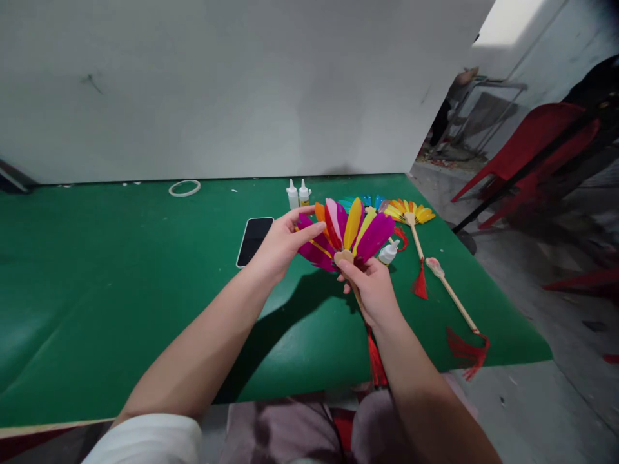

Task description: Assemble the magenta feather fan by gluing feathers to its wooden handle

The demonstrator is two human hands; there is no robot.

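Note:
A feather fan (354, 225) with magenta, orange, red, pink and yellow feathers is held up over the table. My right hand (372, 287) grips it near the heart-shaped wooden piece (343, 256), thumb on that piece. Below the hand hangs the fan's red tassel (376, 357). At the fan's left side, my left hand (285, 241) has its thumb and fingers closed around the outer orange and magenta feathers; the exact contact is partly hidden. Just behind the right hand stands a small white glue bottle (388, 252).
On the green table (120, 290) lie a phone (255, 238), a white ring (184, 187), a yellow feather fan (410, 211), a blue feather fan (370, 201) and a bare tasselled handle (454, 293). Two glue bottles (298, 194) stand before a white board (242, 90). Red chairs (536, 142) are at right.

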